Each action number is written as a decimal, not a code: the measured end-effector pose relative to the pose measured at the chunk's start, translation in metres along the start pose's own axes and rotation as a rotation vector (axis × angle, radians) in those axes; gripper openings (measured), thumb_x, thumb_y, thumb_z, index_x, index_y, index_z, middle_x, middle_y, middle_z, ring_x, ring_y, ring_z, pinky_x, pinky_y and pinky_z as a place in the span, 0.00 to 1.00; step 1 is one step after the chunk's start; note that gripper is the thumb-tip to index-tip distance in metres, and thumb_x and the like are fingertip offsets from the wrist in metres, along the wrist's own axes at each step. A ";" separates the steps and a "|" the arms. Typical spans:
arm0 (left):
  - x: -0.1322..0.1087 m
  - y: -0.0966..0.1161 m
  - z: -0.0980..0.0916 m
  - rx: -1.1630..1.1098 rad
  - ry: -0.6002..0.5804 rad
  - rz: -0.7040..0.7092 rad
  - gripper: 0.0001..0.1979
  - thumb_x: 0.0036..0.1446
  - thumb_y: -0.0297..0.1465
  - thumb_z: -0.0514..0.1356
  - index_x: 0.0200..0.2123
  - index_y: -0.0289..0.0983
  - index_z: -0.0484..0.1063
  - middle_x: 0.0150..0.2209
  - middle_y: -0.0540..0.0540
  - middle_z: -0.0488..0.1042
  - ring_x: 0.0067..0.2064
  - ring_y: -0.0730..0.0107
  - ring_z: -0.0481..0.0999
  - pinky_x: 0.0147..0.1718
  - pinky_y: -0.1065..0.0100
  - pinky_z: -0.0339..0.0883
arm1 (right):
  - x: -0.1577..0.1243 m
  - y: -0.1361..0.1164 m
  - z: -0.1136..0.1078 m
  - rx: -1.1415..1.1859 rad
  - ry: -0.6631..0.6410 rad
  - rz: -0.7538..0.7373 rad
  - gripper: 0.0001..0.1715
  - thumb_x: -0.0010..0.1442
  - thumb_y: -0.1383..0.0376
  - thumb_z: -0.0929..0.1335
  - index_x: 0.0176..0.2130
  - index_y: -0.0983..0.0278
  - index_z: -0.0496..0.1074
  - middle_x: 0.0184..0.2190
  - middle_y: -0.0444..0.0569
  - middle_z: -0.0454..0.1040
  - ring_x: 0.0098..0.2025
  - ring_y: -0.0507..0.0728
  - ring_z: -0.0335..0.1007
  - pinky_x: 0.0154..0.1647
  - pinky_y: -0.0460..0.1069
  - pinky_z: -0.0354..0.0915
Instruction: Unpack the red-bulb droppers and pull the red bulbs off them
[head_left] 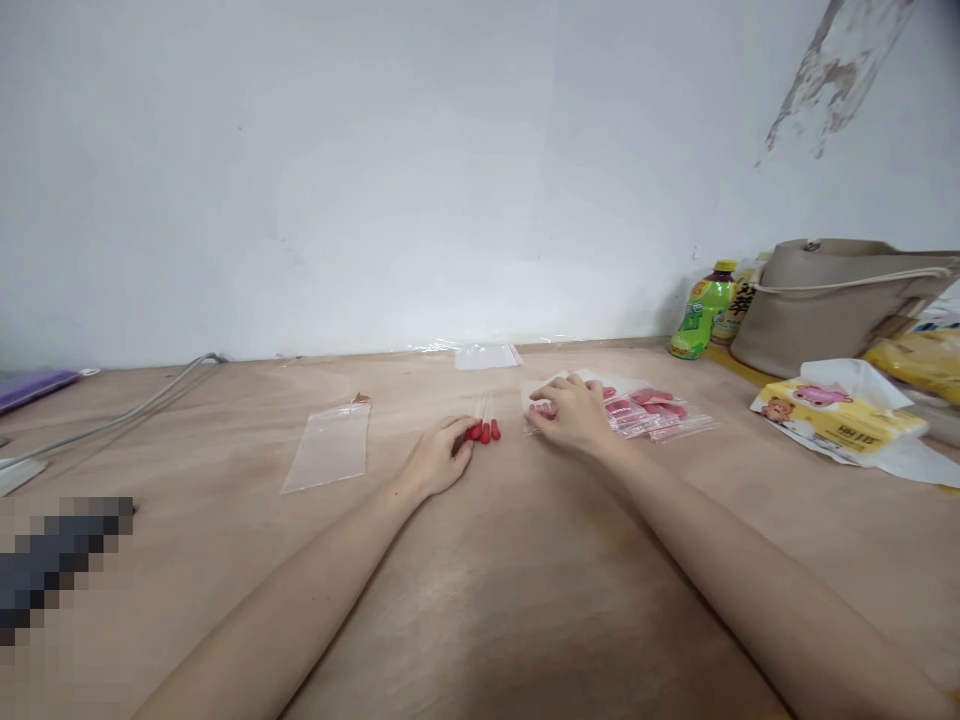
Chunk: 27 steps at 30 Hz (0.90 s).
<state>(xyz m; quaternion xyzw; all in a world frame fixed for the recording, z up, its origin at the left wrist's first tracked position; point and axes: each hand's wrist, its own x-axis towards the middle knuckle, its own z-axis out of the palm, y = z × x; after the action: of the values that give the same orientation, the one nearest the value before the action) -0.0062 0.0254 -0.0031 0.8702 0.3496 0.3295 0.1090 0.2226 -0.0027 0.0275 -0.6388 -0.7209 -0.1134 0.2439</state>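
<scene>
My left hand [440,458] rests on the table with its thumb and fingers curled around a small red bulb. Two more red-bulbed pieces [485,433] lie right beside it, with thin clear stems pointing toward the wall; they look like droppers. My right hand [576,412] is over the left end of a group of clear zip bags [634,420] holding red pieces. Its fingers are apart and bent down, and red shows under them. A flat, clear zip bag [330,445] lies to the left of my left hand.
Another clear bag [486,357] lies near the wall. To the right are a tissue pack [847,420], a green bottle [703,312] and a grey-beige bag [832,305]. A grey cable [161,393] and a purple item [37,387] are at left; a blurred-out dark object sits below them.
</scene>
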 end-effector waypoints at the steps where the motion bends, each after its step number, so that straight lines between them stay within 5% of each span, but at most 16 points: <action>1: 0.000 0.000 0.000 -0.004 0.006 -0.016 0.16 0.53 0.26 0.52 0.46 0.37 0.68 0.43 0.45 0.72 0.45 0.66 0.71 0.47 0.63 0.65 | 0.003 0.007 -0.004 -0.022 -0.028 0.048 0.17 0.52 0.53 0.64 0.37 0.59 0.73 0.41 0.50 0.72 0.46 0.61 0.60 0.44 0.56 0.47; 4: -0.001 -0.002 -0.001 -0.011 0.023 -0.056 0.15 0.52 0.27 0.54 0.44 0.38 0.69 0.40 0.46 0.73 0.40 0.67 0.72 0.41 0.64 0.68 | 0.009 0.021 -0.010 -0.098 -0.094 0.251 0.21 0.52 0.51 0.63 0.39 0.61 0.72 0.42 0.53 0.71 0.47 0.63 0.60 0.44 0.57 0.48; 8: 0.000 -0.002 -0.003 -0.006 -0.012 -0.006 0.16 0.54 0.29 0.54 0.47 0.38 0.69 0.47 0.44 0.70 0.48 0.65 0.70 0.48 0.63 0.65 | 0.011 0.025 -0.008 -0.187 -0.151 0.424 0.29 0.51 0.48 0.62 0.43 0.66 0.70 0.43 0.59 0.70 0.46 0.66 0.61 0.44 0.59 0.50; 13: 0.002 -0.003 -0.004 0.070 -0.102 0.077 0.16 0.58 0.30 0.49 0.48 0.38 0.69 0.53 0.44 0.67 0.53 0.64 0.67 0.53 0.63 0.61 | 0.013 0.021 -0.003 -0.232 -0.167 0.462 0.24 0.53 0.51 0.61 0.38 0.66 0.72 0.41 0.59 0.70 0.47 0.67 0.60 0.44 0.59 0.49; 20: 0.005 -0.003 0.001 0.243 -0.009 0.047 0.14 0.58 0.30 0.50 0.43 0.39 0.72 0.45 0.44 0.73 0.45 0.62 0.71 0.47 0.61 0.64 | 0.010 0.019 0.004 -0.214 -0.008 0.398 0.16 0.57 0.63 0.58 0.34 0.69 0.70 0.38 0.60 0.71 0.43 0.65 0.64 0.42 0.58 0.50; 27: 0.005 0.004 0.000 0.239 0.061 -0.081 0.11 0.56 0.34 0.52 0.36 0.40 0.73 0.29 0.46 0.75 0.36 0.63 0.72 0.40 0.63 0.64 | 0.010 0.010 0.007 0.265 0.173 0.421 0.11 0.61 0.62 0.55 0.39 0.66 0.60 0.29 0.53 0.71 0.31 0.59 0.67 0.31 0.50 0.54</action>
<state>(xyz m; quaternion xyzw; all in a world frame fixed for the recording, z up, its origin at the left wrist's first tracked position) -0.0010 0.0256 0.0011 0.8519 0.4244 0.3069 0.0070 0.2303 0.0111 0.0249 -0.7250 -0.5570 -0.0189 0.4047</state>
